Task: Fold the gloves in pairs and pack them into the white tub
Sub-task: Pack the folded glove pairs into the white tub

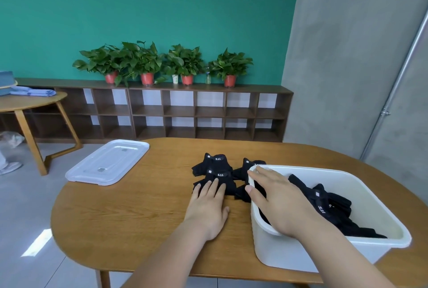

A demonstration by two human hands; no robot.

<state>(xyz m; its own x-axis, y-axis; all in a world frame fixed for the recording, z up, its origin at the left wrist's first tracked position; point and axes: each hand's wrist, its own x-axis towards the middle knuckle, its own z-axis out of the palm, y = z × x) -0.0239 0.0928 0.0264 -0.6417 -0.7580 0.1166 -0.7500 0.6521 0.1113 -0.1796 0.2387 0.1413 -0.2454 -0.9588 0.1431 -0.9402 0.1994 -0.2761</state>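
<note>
The left hand [208, 209] lies flat, fingers straight, on the black gloves [218, 173] beside the white tub [347, 172]. The right hand [275, 199], fingers spread, rests over the tub's left rim. Bare table [139, 213] lies left, up to the lid [108, 162].

Office lounge, cubby shelving [176, 111], potted plants [162, 63]
</note>
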